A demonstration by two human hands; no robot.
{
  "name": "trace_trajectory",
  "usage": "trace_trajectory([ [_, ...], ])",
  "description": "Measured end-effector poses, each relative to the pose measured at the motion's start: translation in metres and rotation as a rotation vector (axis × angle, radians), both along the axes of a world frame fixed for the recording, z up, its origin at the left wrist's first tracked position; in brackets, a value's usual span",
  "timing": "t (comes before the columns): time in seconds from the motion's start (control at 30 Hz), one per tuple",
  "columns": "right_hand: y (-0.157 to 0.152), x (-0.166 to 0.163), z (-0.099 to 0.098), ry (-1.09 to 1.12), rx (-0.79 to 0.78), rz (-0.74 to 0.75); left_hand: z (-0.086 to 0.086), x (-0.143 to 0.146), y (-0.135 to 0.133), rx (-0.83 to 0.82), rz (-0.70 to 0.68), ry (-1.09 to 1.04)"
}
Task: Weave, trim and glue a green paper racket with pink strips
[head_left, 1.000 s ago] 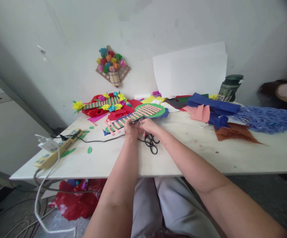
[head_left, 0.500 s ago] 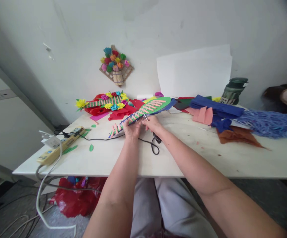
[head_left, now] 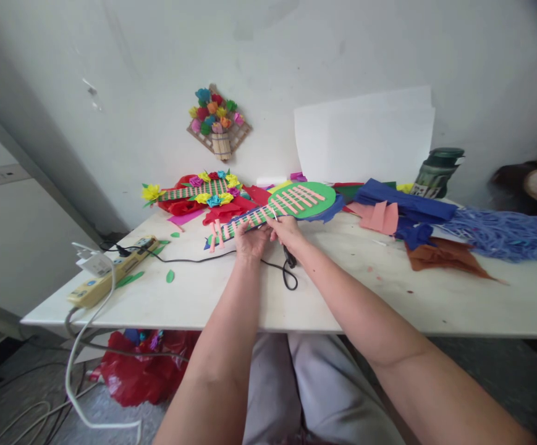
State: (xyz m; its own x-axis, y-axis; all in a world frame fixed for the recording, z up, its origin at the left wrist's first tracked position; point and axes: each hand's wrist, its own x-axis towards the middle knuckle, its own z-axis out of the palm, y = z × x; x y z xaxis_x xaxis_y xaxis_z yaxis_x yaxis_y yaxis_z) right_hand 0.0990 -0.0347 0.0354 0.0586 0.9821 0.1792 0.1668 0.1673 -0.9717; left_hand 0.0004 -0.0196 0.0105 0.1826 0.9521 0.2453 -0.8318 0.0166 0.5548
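Note:
A lute-shaped paper craft (head_left: 328, 199) is held up at a slant over the table, its round green end to the right and its narrow neck to the left. Pink strips cross its face, and blue paper shows along its edge. My left hand (head_left: 251, 240) grips the neck from below, its fingers partly hidden behind it. Just beside it, my right hand (head_left: 284, 230) is closed on a slim pointed metal tool (head_left: 274, 214), whose tip crosses the craft's lower edge. Below the right hand lies a black corded object (head_left: 290, 257), partly covered.
A similar flower-trimmed craft (head_left: 189, 193) lies at the back left. A power strip (head_left: 110, 275) with cables runs along the left side. Blue crepe paper (head_left: 402, 203), brown paper (head_left: 448, 256) and a dark green bottle (head_left: 439, 172) are on the right.
The craft has turned in my hands so that its green face shows more broadly, and its round end has shifted right. Both hands stay in nearly the same place.

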Motion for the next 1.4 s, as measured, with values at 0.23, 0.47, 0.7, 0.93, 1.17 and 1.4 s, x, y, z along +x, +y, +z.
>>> trace_trajectory([
  [0.23,0.001,-0.005,-0.001,0.161,-0.01,-0.061,0.004,0.001,-0.003,0.028,-0.02,0.048],
  [0.47,0.0,-0.006,-0.002,0.263,0.046,-0.082,0.006,0.006,-0.004,0.006,0.088,0.052],
  [0.7,0.002,-0.005,-0.004,0.294,0.088,-0.042,0.009,0.008,-0.005,-0.028,0.097,0.006],
  [0.93,0.003,-0.002,-0.005,0.214,-0.01,-0.054,0.012,0.008,-0.009,-0.071,0.061,0.049],
  [1.17,0.003,-0.004,-0.004,0.243,0.0,-0.096,0.01,0.008,-0.008,-0.015,0.044,0.057],
  [1.4,0.008,-0.003,-0.005,0.244,0.048,-0.169,0.007,0.014,-0.007,0.086,0.102,0.082],
])
